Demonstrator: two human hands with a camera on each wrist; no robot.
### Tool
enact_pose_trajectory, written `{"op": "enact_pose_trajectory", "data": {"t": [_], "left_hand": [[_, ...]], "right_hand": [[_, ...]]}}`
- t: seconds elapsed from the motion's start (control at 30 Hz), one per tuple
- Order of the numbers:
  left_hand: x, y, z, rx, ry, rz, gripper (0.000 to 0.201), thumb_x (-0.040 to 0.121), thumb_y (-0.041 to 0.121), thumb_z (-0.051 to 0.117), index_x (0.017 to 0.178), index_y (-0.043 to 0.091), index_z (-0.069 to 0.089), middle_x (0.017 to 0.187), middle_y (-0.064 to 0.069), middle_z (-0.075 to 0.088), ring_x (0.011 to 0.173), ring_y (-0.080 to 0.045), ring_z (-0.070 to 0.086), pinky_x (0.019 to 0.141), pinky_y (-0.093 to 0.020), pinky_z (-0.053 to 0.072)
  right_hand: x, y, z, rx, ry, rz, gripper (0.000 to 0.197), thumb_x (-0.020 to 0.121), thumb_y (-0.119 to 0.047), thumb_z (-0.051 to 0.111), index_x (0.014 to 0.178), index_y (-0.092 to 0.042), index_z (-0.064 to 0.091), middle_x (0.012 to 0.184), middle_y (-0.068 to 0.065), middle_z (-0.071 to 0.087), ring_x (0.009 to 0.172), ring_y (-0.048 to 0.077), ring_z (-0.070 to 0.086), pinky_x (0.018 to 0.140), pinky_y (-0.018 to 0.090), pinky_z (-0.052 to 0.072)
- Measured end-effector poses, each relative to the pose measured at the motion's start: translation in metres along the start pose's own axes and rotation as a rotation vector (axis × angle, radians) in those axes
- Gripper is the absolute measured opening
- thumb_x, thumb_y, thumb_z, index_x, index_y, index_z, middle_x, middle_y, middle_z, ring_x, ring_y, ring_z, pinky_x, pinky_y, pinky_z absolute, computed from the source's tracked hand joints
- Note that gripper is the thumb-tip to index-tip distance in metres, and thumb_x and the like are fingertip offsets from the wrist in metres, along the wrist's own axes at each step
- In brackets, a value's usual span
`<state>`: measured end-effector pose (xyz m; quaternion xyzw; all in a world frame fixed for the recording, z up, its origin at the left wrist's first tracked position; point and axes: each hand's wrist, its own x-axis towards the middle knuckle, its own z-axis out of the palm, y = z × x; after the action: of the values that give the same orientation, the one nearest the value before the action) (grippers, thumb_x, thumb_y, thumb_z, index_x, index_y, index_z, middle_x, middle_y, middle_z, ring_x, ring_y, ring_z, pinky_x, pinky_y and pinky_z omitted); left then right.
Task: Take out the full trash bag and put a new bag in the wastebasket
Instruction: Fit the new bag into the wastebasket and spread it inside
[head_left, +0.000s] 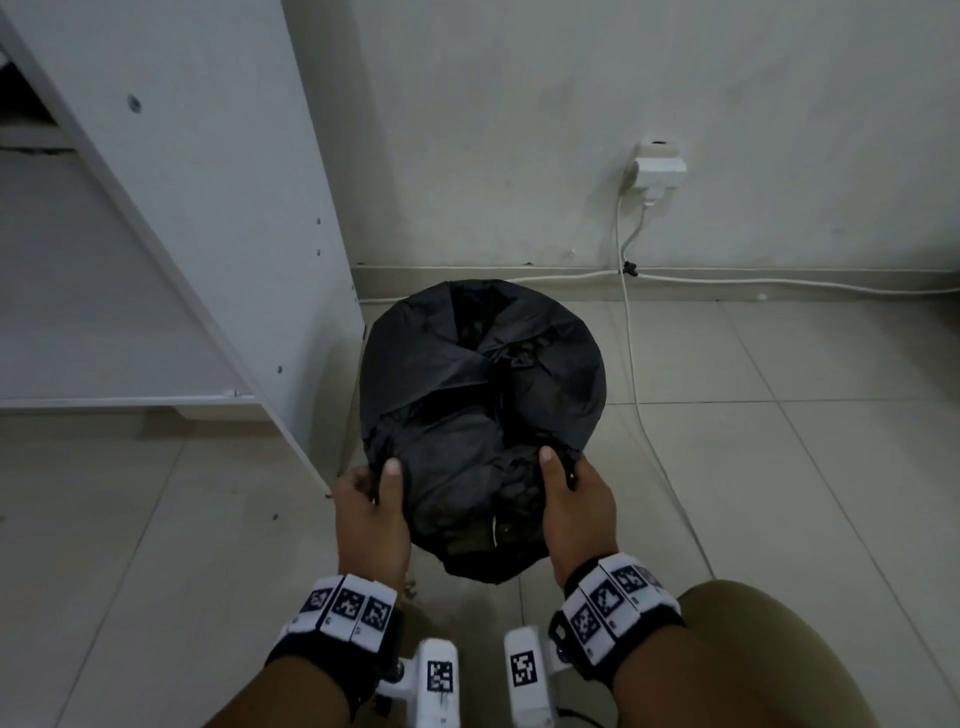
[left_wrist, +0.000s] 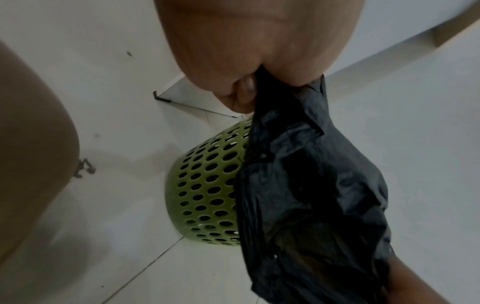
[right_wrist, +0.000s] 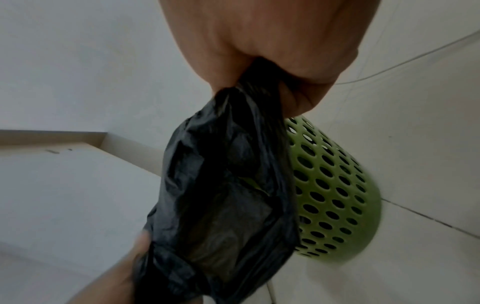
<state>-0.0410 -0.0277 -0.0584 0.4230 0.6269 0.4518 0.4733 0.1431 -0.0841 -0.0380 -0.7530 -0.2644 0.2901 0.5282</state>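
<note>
A black trash bag (head_left: 483, 395) covers the mouth of a green perforated wastebasket (left_wrist: 205, 197) that stands on the tiled floor by the wall. My left hand (head_left: 371, 493) grips the bag's near edge on the left, fingers curled round the plastic (left_wrist: 285, 127). My right hand (head_left: 569, 491) grips the near edge on the right, with the black film bunched in its fist (right_wrist: 249, 90). Between the hands the bag (right_wrist: 223, 195) hangs stretched in front of the basket (right_wrist: 335, 193). The head view shows none of the basket's green wall; the bag hides it.
A white cabinet panel (head_left: 218, 218) stands close to the basket's left. A wall socket (head_left: 657, 169) with white cables (head_left: 636, 364) trails down over the floor to the basket's right. My knee (head_left: 769, 654) is at the lower right.
</note>
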Motion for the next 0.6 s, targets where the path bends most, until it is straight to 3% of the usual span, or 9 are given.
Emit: {"op": "enact_pose_trajectory", "data": {"t": [0.1,0.17,0.2,0.3,0.43,0.5,0.53,0.6], "left_hand": [[-0.006,0.001,-0.002,0.106,0.002,0.079,0.022,0.095,0.022,0.066,0.110,0.010,0.058,0.104,-0.005,0.066,0.095,-0.020,0.063,0.083,-0.035,0.050],[-0.003,-0.004,-0.004,0.026,0.046,-0.004,0.011,0.095,0.010,0.065,0.100,0.020,0.062,0.100,-0.002,0.067,0.095,-0.023,0.064,0.087,-0.037,0.052],[-0.002,-0.005,-0.004,-0.064,0.054,-0.067,0.017,0.095,0.005,0.062,0.095,0.022,0.063,0.100,-0.003,0.068,0.096,-0.026,0.066,0.089,-0.040,0.054],[0.002,-0.002,-0.002,-0.303,-0.028,-0.256,0.021,0.097,-0.004,0.051,0.103,0.011,0.064,0.103,-0.012,0.069,0.091,-0.028,0.065,0.081,-0.039,0.055],[-0.001,0.008,0.000,-0.407,-0.173,-0.331,0.026,0.099,0.001,0.043,0.098,0.016,0.063,0.090,-0.004,0.066,0.083,-0.021,0.061,0.077,-0.037,0.050],[-0.002,0.007,0.000,-0.465,-0.162,-0.372,0.026,0.100,0.006,0.044,0.097,0.018,0.066,0.086,-0.003,0.070,0.080,-0.021,0.060,0.072,-0.034,0.050],[-0.002,0.007,0.001,-0.514,-0.162,-0.389,0.024,0.101,0.011,0.045,0.102,0.017,0.069,0.090,-0.002,0.075,0.083,-0.023,0.063,0.074,-0.033,0.052],[-0.005,0.010,0.003,-0.620,-0.159,-0.418,0.027,0.102,0.023,0.050,0.123,0.016,0.066,0.113,-0.001,0.075,0.103,-0.025,0.069,0.091,-0.039,0.054]], "right_hand": [[-0.001,-0.002,-0.001,-0.016,0.084,0.011,0.036,0.092,-0.044,0.062,0.112,-0.014,0.061,0.105,-0.004,0.066,0.097,0.015,0.062,0.079,0.023,0.042],[-0.002,-0.003,0.001,0.048,0.124,0.087,0.038,0.088,-0.044,0.068,0.111,-0.016,0.055,0.102,-0.004,0.060,0.094,0.014,0.058,0.079,0.025,0.044],[-0.002,-0.004,0.002,0.086,0.127,0.114,0.041,0.087,-0.044,0.070,0.112,-0.015,0.055,0.101,-0.002,0.060,0.093,0.016,0.059,0.079,0.028,0.047],[0.000,-0.002,0.006,0.173,0.106,0.163,0.043,0.088,-0.043,0.068,0.117,-0.015,0.054,0.104,0.002,0.062,0.095,0.020,0.062,0.085,0.035,0.054],[0.001,0.000,0.011,0.147,0.048,0.151,0.034,0.094,-0.043,0.058,0.117,-0.018,0.056,0.104,-0.001,0.061,0.102,0.023,0.061,0.096,0.042,0.052],[0.001,-0.001,0.010,0.093,0.038,0.104,0.027,0.097,-0.041,0.054,0.111,-0.019,0.057,0.099,-0.004,0.060,0.101,0.022,0.061,0.089,0.037,0.051],[0.000,-0.002,0.009,0.062,0.036,0.079,0.027,0.098,-0.040,0.053,0.111,-0.016,0.057,0.097,-0.004,0.060,0.099,0.022,0.060,0.083,0.032,0.049],[-0.001,-0.003,0.008,0.012,0.039,0.047,0.030,0.099,-0.038,0.051,0.113,-0.012,0.058,0.096,-0.004,0.060,0.095,0.020,0.059,0.072,0.025,0.044]]}}
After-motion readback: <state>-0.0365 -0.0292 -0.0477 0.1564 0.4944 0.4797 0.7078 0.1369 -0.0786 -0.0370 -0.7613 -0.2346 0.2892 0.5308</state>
